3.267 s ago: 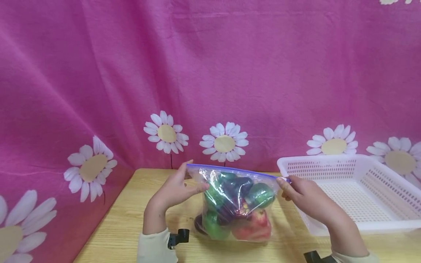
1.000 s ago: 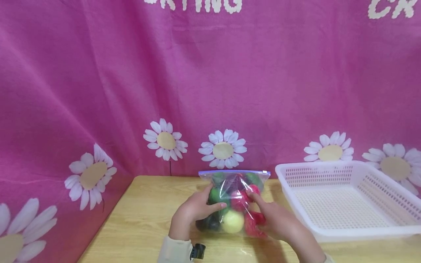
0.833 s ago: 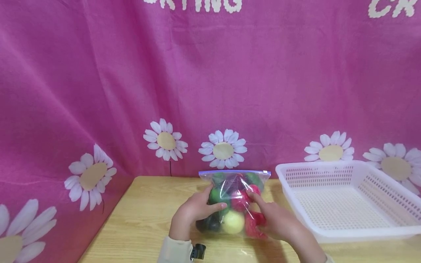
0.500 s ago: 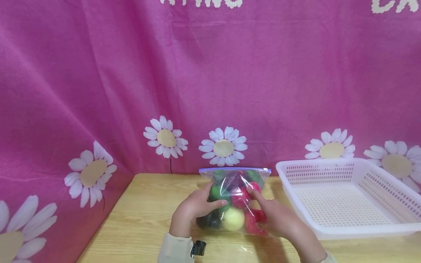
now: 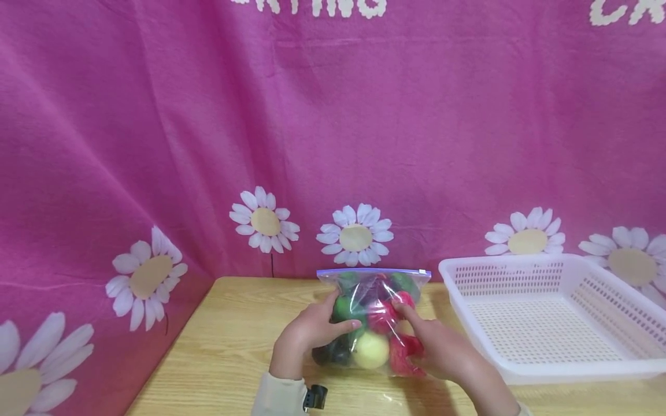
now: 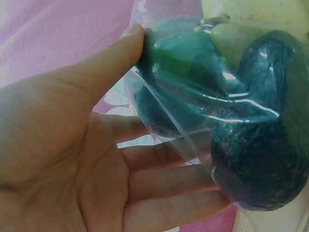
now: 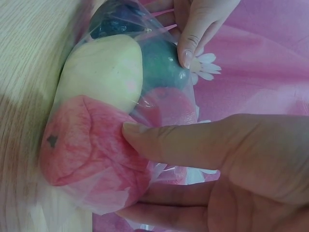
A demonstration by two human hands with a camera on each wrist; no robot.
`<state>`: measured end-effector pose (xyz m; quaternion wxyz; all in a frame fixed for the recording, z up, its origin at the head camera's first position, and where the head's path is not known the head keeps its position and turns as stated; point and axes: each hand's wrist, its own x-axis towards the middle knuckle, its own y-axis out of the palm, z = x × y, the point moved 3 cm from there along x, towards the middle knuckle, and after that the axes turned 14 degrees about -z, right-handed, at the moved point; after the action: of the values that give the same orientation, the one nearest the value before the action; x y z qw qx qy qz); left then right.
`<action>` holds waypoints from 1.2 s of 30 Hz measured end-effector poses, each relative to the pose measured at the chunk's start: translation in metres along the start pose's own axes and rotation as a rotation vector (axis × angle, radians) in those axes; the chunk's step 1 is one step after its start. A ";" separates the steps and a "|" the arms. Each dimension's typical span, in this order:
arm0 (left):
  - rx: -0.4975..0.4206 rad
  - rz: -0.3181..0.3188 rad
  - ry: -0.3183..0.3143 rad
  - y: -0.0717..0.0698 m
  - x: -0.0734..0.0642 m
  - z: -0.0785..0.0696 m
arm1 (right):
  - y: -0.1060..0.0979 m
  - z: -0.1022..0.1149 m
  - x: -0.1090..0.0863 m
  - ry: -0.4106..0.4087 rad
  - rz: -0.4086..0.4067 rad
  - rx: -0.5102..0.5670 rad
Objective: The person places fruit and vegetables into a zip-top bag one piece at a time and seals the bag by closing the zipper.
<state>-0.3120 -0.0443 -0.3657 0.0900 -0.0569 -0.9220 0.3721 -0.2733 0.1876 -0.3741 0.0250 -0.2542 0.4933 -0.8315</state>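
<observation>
A clear zip bag (image 5: 359,292) full of fruit-like pieces stands upright on the table, its purple zip strip (image 5: 374,270) along the top and a white slider at the right end. My left hand (image 5: 309,329) grips its left side, thumb in front and fingers behind. On the opposite side my right hand (image 5: 437,346) holds the bag the same way, its thumb over a red piece. Through the plastic show a pale yellow fruit (image 7: 104,72), a wrinkled red fruit (image 7: 94,145), a dark avocado-like piece (image 6: 263,130) and green ones. Pieces at the back are partly hidden.
A white perforated plastic basket (image 5: 557,367) stands to the right of the bag on the wooden table (image 5: 218,346). Behind and to the left hangs a pink cloth (image 5: 416,144) printed with daisies.
Earlier my hands held the bag's top edge, nearer the camera. Now the bag stands farther back with another face showing, and my hands are on its sides. Over the last second little changes.
</observation>
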 end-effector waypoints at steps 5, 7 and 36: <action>0.003 0.000 -0.008 0.000 0.002 0.002 | 0.001 -0.001 0.001 0.005 -0.001 -0.006; 0.010 -0.008 -0.006 0.001 0.003 0.003 | 0.002 -0.001 0.001 0.001 -0.012 -0.022; 0.178 -0.382 -0.004 0.031 0.021 0.006 | 0.010 -0.021 0.010 0.043 -0.180 -0.150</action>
<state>-0.3329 -0.0224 -0.3892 0.1617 0.1279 -0.8798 0.4282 -0.2932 0.1968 -0.3864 -0.0792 -0.2806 0.5298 -0.7964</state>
